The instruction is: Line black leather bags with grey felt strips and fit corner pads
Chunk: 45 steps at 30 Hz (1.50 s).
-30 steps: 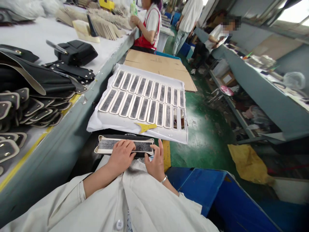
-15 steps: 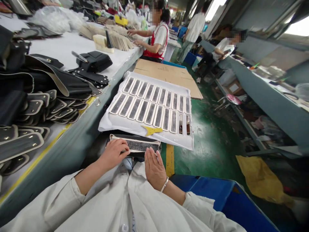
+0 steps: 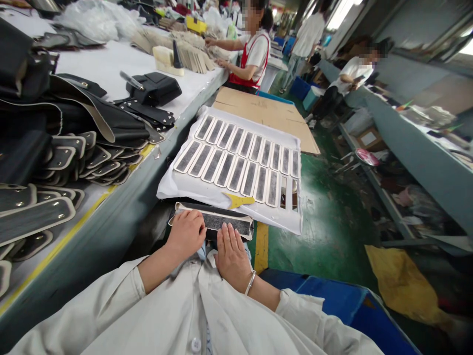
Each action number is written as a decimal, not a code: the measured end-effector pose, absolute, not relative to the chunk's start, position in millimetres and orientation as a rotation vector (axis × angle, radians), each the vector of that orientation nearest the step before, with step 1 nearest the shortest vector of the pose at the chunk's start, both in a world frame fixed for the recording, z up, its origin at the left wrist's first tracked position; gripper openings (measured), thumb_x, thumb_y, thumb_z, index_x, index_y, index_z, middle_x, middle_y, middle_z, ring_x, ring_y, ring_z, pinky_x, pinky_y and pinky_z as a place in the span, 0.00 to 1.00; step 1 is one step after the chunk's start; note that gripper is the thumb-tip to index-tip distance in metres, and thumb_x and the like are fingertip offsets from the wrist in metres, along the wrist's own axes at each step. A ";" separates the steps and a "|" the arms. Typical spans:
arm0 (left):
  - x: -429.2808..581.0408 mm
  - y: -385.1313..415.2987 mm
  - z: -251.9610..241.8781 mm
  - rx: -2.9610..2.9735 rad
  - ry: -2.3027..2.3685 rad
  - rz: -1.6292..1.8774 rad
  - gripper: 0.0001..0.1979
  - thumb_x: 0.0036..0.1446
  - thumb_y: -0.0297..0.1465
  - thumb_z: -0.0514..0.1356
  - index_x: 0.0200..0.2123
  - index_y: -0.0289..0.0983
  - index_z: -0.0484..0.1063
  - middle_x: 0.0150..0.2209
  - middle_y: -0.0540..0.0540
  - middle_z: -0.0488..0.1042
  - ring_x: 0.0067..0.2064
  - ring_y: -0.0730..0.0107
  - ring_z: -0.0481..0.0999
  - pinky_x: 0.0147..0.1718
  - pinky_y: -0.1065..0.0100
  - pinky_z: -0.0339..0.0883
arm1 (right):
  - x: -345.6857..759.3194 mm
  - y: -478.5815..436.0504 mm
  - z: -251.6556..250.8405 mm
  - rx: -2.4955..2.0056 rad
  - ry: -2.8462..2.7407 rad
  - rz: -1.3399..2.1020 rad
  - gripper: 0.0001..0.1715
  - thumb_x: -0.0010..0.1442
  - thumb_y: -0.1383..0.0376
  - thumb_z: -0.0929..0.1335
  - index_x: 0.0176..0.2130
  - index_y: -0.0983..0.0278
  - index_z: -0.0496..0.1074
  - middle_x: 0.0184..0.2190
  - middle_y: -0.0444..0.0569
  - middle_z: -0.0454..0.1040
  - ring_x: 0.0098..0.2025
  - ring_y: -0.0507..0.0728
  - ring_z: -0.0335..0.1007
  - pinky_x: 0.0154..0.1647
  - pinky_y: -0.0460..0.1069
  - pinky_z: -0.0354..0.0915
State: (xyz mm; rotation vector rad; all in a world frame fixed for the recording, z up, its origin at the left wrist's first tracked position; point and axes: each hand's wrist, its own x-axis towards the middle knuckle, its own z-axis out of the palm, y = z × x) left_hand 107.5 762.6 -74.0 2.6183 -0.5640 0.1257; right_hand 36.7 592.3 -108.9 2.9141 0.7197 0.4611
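In my lap lies a black leather piece with a grey fuzzy strip (image 3: 214,222) on top, edged by a pale border. My left hand (image 3: 187,231) is closed over its left part, fingers bent down onto the strip and thumb mostly hidden. Stretched flat and close together, the fingers of my right hand (image 3: 232,254) rest on the strip's right part. Just beyond is a white cloth-covered board (image 3: 166,185) with rows of grey strips with pale borders (image 3: 218,167). A yellow forked piece (image 3: 239,200) lies on its near edge.
The worktable (image 3: 111,212) on my left holds stacked black straps (image 3: 40,217) and a black case (image 3: 155,88). A cardboard sheet (image 3: 254,111) lies beyond the board. At right are a blue bin (image 3: 328,296) and yellow cloth (image 3: 402,281). A person in a red apron (image 3: 251,61) sits ahead.
My right hand has slid left along the strip. My left hand has shifted slightly right and its fingers are more curled. The whole view has shifted a little.
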 end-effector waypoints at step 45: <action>125.4 852.6 -118.2 1.956 -0.232 -0.058 0.18 0.53 0.27 0.55 0.49 0.38 0.58 0.52 0.41 0.62 0.52 0.64 0.66 0.47 0.61 0.69 | 94.7 689.8 -116.9 2.857 1.045 0.406 0.26 0.62 0.69 0.57 0.57 0.78 0.61 0.61 0.63 0.54 0.64 0.67 0.46 0.62 0.59 0.51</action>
